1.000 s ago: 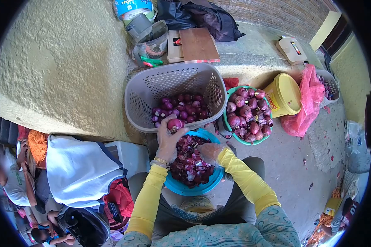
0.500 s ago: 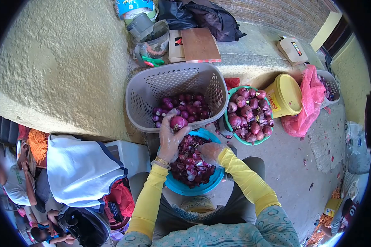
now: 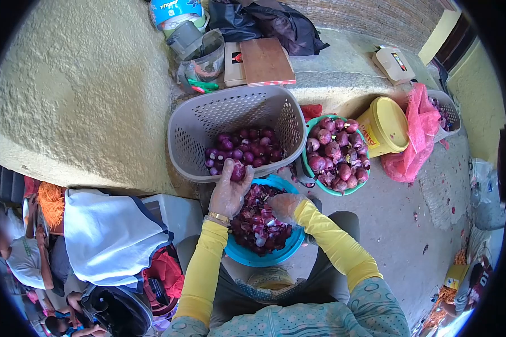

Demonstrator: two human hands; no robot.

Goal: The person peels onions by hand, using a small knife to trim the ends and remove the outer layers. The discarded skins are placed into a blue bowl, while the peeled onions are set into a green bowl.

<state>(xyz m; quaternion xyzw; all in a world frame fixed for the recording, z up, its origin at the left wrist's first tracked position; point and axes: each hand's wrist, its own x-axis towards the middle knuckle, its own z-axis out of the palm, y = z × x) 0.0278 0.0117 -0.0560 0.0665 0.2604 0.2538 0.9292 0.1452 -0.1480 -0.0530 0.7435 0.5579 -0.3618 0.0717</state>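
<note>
Gloved left hand (image 3: 229,191) closed around a peeled round purple onion (image 3: 237,171) at the grey perforated plastic basket (image 3: 230,112) rim. Right hand (image 3: 284,205) (grip unclear) rests in blue bowl of onion skins (image 3: 253,255).

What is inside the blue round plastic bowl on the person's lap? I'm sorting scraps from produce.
The blue round plastic bowl holds a heap of purple onion skins. The right hand rests in it, covering some; the bowl's bottom is hidden under the heap.

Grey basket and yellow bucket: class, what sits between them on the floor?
In the head view, a green bowl of red onions sits between the grey basket and the yellow bucket.
</note>
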